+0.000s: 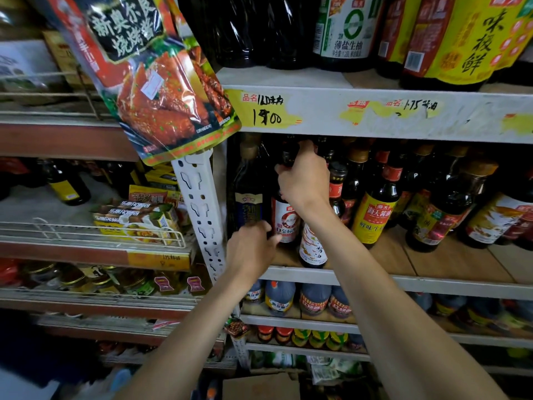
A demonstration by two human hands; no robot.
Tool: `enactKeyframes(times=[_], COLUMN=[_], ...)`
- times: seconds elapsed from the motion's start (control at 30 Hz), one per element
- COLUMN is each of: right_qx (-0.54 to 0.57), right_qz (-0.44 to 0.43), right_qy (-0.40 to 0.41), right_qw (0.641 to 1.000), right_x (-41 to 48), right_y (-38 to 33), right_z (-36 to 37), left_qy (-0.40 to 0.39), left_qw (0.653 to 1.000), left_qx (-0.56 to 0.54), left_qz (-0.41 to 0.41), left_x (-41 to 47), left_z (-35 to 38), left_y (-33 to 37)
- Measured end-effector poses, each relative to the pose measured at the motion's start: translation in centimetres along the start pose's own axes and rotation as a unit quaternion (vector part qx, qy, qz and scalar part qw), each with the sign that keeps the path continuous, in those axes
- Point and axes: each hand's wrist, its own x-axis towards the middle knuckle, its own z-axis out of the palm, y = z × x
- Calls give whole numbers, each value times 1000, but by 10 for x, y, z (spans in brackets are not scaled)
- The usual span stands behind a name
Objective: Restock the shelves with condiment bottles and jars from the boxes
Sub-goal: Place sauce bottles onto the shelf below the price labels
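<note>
Presently, item in hand: left hand point(251, 246), fingers bent against the foot of the white-labelled soy bottle point(285, 219), clasp not discernible; bottle upright beside a blue-labelled bottle point(248, 206); right hand point(304, 180) wrapped round its neck; wooden shelf point(432, 264), left end. Advised: keep it vertical, seat the base fully, label outward.

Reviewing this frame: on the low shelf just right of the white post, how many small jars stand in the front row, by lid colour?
Red-lidded small jars: 2
Yellow-lidded small jars: 3
Total: 5
</note>
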Motion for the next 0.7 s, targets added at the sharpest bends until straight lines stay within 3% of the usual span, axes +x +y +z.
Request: enactKeyframes(times=[0.13, 0.5, 0.7], right_qx=[8, 35, 50], right_qz=[21, 101, 49], right_qy=[19, 41, 67], right_qw=[1000, 993, 995], right_x=[11, 29, -1], right_y=[-1, 1, -4], right_z=[15, 38, 31], left_qy=[-49, -64, -49], left_qw=[999, 995, 992], left_qx=[5, -61, -102], left_qz=[11, 50, 58], left_x=[-4, -14, -18], left_z=[11, 19, 17], left_y=[-5, -34, -37])
